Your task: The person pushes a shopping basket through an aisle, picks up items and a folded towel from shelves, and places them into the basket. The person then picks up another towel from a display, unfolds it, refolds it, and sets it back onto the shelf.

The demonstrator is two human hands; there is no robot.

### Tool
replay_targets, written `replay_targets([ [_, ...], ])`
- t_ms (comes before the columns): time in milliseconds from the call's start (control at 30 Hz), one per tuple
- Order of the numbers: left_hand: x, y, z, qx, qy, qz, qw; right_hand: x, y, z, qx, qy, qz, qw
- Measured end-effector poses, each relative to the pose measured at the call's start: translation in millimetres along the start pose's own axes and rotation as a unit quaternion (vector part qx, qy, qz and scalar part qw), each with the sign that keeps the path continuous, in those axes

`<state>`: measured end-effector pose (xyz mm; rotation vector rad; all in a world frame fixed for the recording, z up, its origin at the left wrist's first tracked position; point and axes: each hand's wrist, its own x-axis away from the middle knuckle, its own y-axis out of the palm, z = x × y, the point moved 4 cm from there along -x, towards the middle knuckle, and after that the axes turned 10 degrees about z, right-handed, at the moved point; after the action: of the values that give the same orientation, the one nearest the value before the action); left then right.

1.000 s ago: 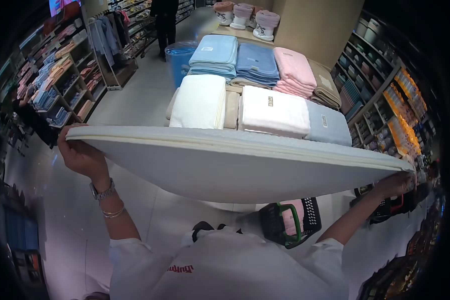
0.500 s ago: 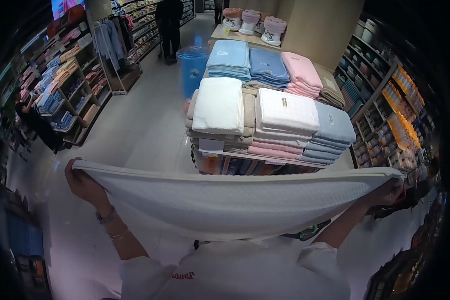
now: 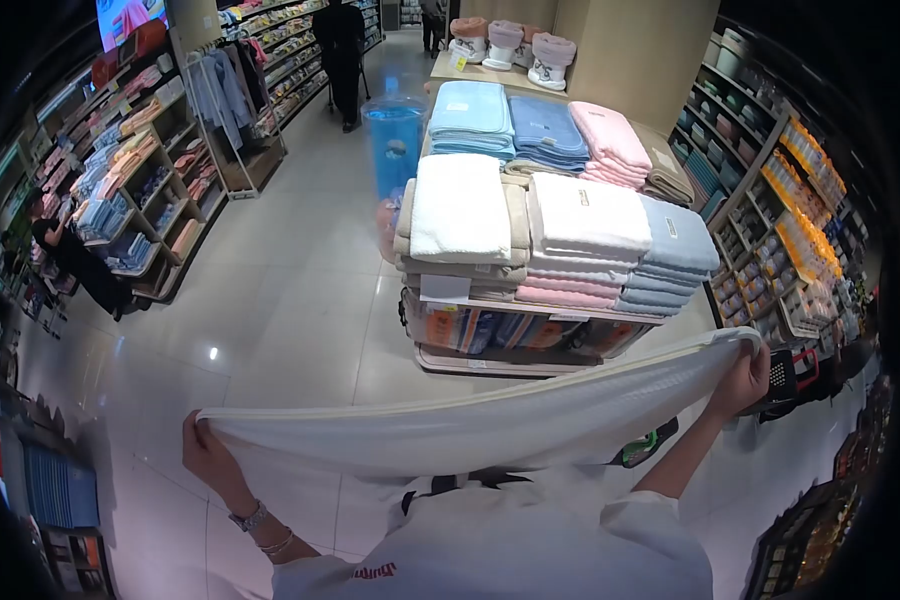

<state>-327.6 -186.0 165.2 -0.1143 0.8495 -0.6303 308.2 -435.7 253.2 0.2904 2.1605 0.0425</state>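
**A white cloth (image 3: 470,432) stretched between the left hand (image 3: 208,450) and the right hand (image 3: 745,380)**

Glossy pale floor (image 3: 280,340) tiles fill much of the left and centre of the frame, reflecting spots of light. Right of centre stands a display unit (image 3: 500,368) with a curved base edge, thick folded towels piled on it in soft, round-edged blocks. At its front sit a plain white stack (image 3: 460,205) of plush texture, a labelled white stack (image 3: 590,212) with pink layers beneath, and a grey-blue stack (image 3: 675,240). Behind them are a light blue stack (image 3: 470,112), a deeper blue stack (image 3: 548,125) and a pink stack (image 3: 610,138).

The cloth spans the lower middle of the frame, supple and finely textured, its cream-toned upper edge slanting up to the right and its body sagging below. A translucent blue bin (image 3: 393,150), tall and cylindrical, stands at upper centre, just left of the towels.

At lower left, the left hand pinches one corner of the cloth; at right, the right hand is closed round the opposite corner. A metal link watch (image 3: 251,516) circles the left wrist, with thin, shiny bracelets (image 3: 278,541) beside it.
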Motion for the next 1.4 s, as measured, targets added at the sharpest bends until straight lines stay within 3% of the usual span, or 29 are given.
replay_targets([
  [100, -4.5, -4.3, 16.7, -0.015, -0.175, -0.074, 0.982, -5.7, -0.5, -3.6, 0.05, -0.058, -0.037, 0.996],
  [133, -5.4, -3.2, 20.9, 0.052, -0.157, -0.054, 0.985, -7.8, -3.5, -4.5, 0.073, -0.077, -0.043, 0.993],
  [200, -5.7, -1.3, 31.2, 0.186, -0.121, -0.018, 0.975, -11.6, -15.7, 22.3, 0.077, 0.045, -0.059, 0.994],
  [333, -12.2, 13.9, 76.2, 0.223, -0.124, 0.016, 0.967, -20.5, -31.3, 75.6, 0.003, 0.217, -0.123, 0.968],
  [400, -13.2, 31.6, 96.3, 0.248, -0.105, 0.069, 0.96, -19.1, -29.0, 72.3, 0.036, 0.237, -0.139, 0.961],
  [467, -11.7, 44.1, 103.0, 0.217, -0.02, 0.107, 0.97, -20.7, -28.4, 81.3, 0.039, 0.243, -0.148, 0.958],
  [567, -5.8, 66.0, 119.4, 0.286, 0.047, 0.16, 0.944, -23.7, -25.6, 105.1, -0.087, 0.257, -0.092, 0.958],
  [600, -3.5, 73.6, 127.4, 0.326, 0.059, 0.176, 0.927, -27.5, -26.3, 109.8, -0.104, 0.259, -0.127, 0.952],
  [700, 4.4, 95.2, 164.6, 0.333, 0.084, 0.176, 0.923, -36.7, -21.6, 134.6, -0.199, 0.358, -0.045, 0.911],
  [833, -4.2, 132.8, 222.4, 0.392, 0.098, 0.187, 0.895, -83.7, 6.2, 149.8, -0.274, 0.383, -0.004, 0.882],
  [933, -28.6, 174.1, 267.1, 0.399, 0.214, 0.199, 0.869, -133.1, 42.5, 201.3, -0.329, 0.317, -0.036, 0.889],
  [967, -34.7, 189.8, 284.3, 0.402, 0.21, 0.199, 0.869, -150.8, 59.0, 211.5, -0.357, 0.288, -0.045, 0.888],
  [1000, -45.2, 209.7, 290.2, 0.582, 0.134, 0.127, 0.792, -163.1, 77.1, 212.4, -0.361, 0.275, -0.03, 0.891],
  [1033, -51.5, 223.2, 302.0, 0.484, 0.172, 0.164, 0.842, -177.2, 92.1, 222.6, -0.394, 0.291, -0.028, 0.871],
  [1100, -58.1, 249.1, 334.0, 0.442, 0.247, 0.173, 0.845, -200.0, 125.7, 235.7, -0.413, 0.25, -0.031, 0.875],
  [1167, -61.8, 277.0, 367.5, 0.486, 0.239, 0.141, 0.829, -225.3, 158.4, 255.1, -0.432, 0.217, -0.04, 0.874],
  [1367, -86.8, 345.5, 426.2, 0.457, 0.155, 0.16, 0.861, -303.7, 222.6, 239.8, -0.49, 0.145, -0.03, 0.859],
  [1400, -89.3, 350.2, 438.1, 0.43, 0.189, 0.189, 0.862, -310.0, 230.4, 228.4, -0.497, 0.129, -0.006, 0.858],
])
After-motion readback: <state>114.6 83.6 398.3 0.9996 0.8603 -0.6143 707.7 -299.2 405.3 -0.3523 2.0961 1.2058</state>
